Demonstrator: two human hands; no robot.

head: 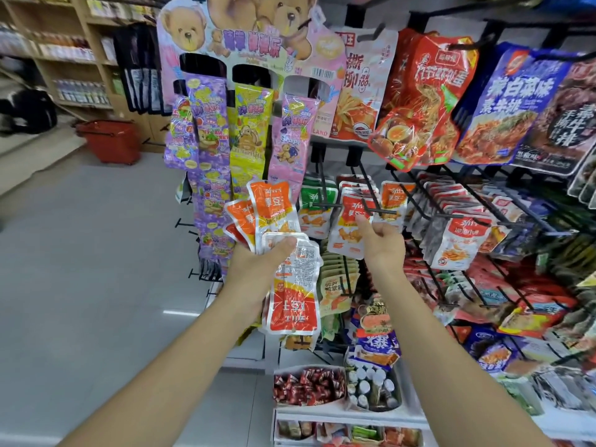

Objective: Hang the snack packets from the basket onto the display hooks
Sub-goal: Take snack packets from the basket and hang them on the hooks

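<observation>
My left hand (258,269) grips a fan of several orange-and-white snack packets (274,217), some pointing up and one silver-backed packet (295,291) hanging down. My right hand (382,243) is raised at a black display hook (371,208) and pinches the top of an orange-and-white packet (346,230) that hangs at the hook's tip. More packets of the same kind sit further back on that hook. A red shopping basket (109,140) stands on the floor far to the left, apart from both hands.
A wire rack with many black hooks (467,201) carries snack packets to the right and below. Large bags (422,98) hang above. Strips of bear-printed candy (209,150) hang at left. Trays of small goods (309,385) stand low down. Grey floor spreads to the left.
</observation>
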